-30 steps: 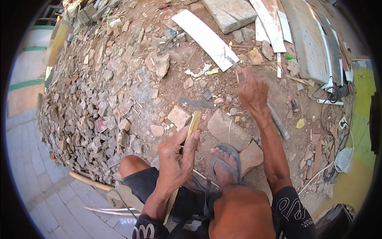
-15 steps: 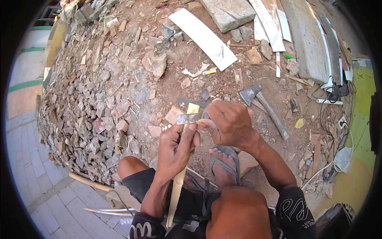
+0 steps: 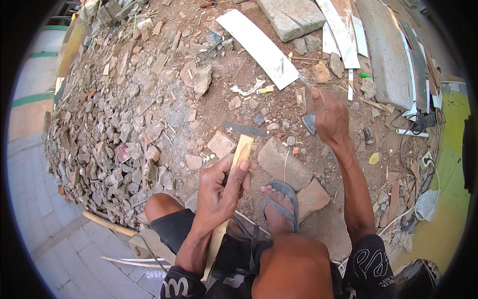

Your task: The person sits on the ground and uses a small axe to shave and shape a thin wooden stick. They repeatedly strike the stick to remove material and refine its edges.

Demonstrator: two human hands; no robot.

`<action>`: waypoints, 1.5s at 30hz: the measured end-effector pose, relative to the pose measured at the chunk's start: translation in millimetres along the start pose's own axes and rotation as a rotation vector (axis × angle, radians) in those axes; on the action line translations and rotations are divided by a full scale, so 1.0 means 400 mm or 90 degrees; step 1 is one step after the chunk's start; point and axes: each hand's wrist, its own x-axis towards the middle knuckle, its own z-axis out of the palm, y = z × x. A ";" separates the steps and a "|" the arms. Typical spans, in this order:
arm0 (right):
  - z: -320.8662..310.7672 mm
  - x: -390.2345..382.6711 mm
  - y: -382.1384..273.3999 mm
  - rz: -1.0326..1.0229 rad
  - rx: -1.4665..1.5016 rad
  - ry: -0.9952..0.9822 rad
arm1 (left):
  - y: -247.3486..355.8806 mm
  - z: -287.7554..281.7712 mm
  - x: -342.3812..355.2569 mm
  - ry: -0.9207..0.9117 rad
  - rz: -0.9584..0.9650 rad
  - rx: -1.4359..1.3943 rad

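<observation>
My left hand [image 3: 221, 187] is closed around a pale wooden strip [image 3: 243, 148], thumb pressed along its upper face. Above the hand the strip's upper end stands free; its lower part runs down past my forearm to my lap. Off to the right, my right hand [image 3: 331, 117] grips a thin flat-bladed tool [image 3: 304, 81], seen nearly edge-on and pointing up and left. Its handle is hidden in my fist. Below that hand lies an axe [image 3: 309, 123], whose shaft is mostly behind my hand and forearm.
Broken rubble [image 3: 119, 134] covers the left side. A dark flat strip [image 3: 244, 128] and a stone slab [image 3: 281, 164] lie before me. Beyond are a white board [image 3: 259, 47] and a concrete block [image 3: 291, 17]. A power tool [image 3: 428, 119] and white cable [image 3: 438, 179] are at the right.
My right hand has lifted the blade off the wooden strip and swung it up and right. My left hand still holds the strip in nearly the same place.
</observation>
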 end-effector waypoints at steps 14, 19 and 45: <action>0.008 -0.144 -0.240 -0.264 0.131 -0.055 | -0.037 -0.012 0.008 -0.015 -0.063 -0.038; 0.009 -0.153 -0.252 -0.271 0.133 -0.066 | -0.045 -0.021 -0.004 -0.007 -0.052 0.035; -0.006 0.017 0.077 0.183 -0.251 -0.013 | -0.033 -0.020 -0.070 -0.096 0.085 0.100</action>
